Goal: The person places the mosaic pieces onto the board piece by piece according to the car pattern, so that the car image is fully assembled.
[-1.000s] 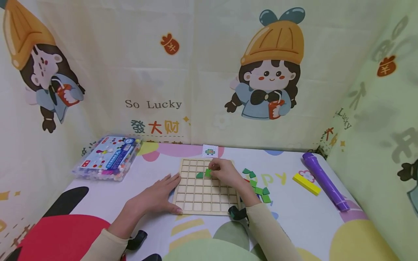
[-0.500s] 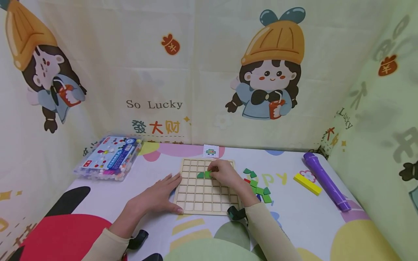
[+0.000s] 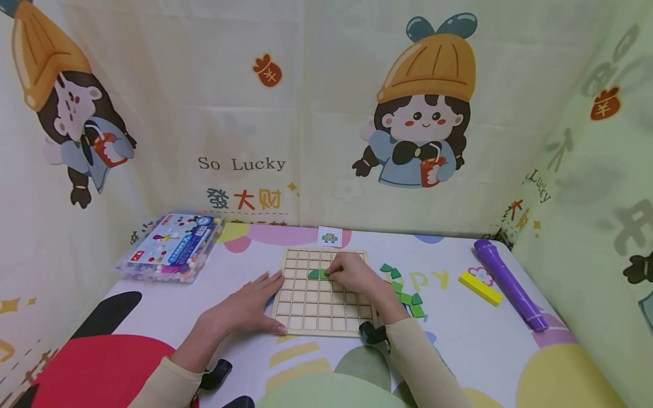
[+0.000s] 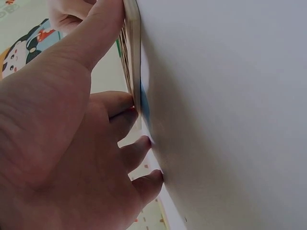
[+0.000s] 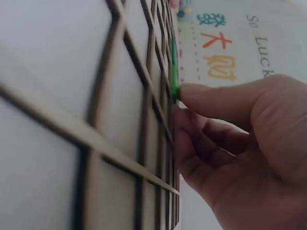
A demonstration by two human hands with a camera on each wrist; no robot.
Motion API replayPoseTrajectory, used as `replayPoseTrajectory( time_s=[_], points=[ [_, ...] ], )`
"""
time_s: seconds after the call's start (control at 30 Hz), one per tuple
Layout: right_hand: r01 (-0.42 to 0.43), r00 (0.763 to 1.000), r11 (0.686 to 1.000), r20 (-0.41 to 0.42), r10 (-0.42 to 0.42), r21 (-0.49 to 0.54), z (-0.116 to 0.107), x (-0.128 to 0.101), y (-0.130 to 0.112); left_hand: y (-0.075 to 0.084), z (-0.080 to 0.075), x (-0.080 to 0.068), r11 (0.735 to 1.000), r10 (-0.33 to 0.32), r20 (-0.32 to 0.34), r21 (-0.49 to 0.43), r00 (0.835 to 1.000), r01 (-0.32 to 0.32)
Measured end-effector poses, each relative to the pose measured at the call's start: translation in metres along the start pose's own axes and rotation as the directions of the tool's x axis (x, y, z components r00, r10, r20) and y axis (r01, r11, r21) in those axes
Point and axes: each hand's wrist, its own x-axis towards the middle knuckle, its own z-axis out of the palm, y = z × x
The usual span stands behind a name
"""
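The left hand (image 3: pixel 245 303) rests released, fingers spread, against the left edge of the wooden board (image 3: pixel 317 309). The right hand (image 3: pixel 352 273) pinches a green square (image 3: pixel 323 275) on the board's far half, right of a green rounded piece (image 3: pixel 313 275).

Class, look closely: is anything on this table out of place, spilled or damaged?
Nothing looks spilled or damaged. Only the loose green pieces to the right of the wooden board look untidy: they lie scattered at mixed angles, while the two green tiles on the board lie side by side.
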Motion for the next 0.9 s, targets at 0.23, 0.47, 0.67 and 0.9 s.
replayPoseTrajectory(
  time_s=[0.23,0.47,0.67,0.9],
  points=[
    [-0.033,0.999,0.997,0.044,0.030,0.069,-0.007,-0.005,0.004,0.001,0.000,-0.002,1.000,-0.008,-0.003,-0.013,1.000,0.008],
    [-0.038,0.999,0.996,0.036,0.036,0.076,-0.019,-0.012,0.005,0.001,0.000,-0.002,1.000,-0.003,-0.003,-0.016,1.000,0.003],
    [-0.085,0.996,0.990,0.029,0.083,0.114,-0.029,-0.016,0.009,-0.001,0.002,-0.001,1.000,0.006,-0.008,-0.009,1.000,-0.006],
    [-0.104,0.994,0.986,-0.016,0.107,0.130,-0.045,-0.023,0.020,0.001,0.000,-0.002,1.000,0.015,-0.009,-0.018,1.000,-0.015]
  ],
)
